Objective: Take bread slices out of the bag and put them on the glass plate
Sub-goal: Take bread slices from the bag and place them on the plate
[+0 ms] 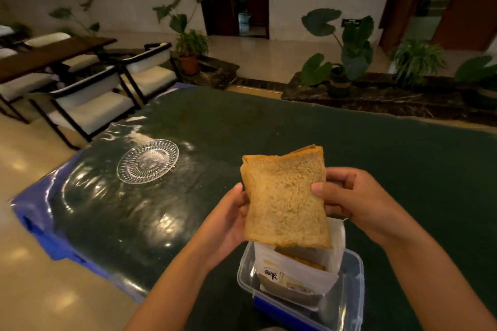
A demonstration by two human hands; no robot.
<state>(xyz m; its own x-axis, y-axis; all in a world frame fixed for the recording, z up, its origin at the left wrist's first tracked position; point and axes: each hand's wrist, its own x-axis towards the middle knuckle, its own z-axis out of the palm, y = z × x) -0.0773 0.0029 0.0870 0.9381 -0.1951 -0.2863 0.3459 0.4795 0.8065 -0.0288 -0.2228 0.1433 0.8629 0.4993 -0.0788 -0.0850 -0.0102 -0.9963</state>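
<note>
A small stack of brown bread slices [286, 196] is held upright in the air above the open white bread bag [298, 271]. My left hand [228, 220] grips the stack's left edge and my right hand [349, 199] grips its right edge, thumb on the front slice. More slices show inside the bag. The bag stands in a clear plastic container [347, 301] with a blue rim near the table's front edge. The cut-glass plate [148, 161] lies bare on the table, to the left and farther away.
The table [242, 129] has a dark green cover under shiny plastic, with a blue edge at the left. Chairs [88, 107] and wooden tables stand to the left beyond it. Potted plants [347, 62] line the floor behind.
</note>
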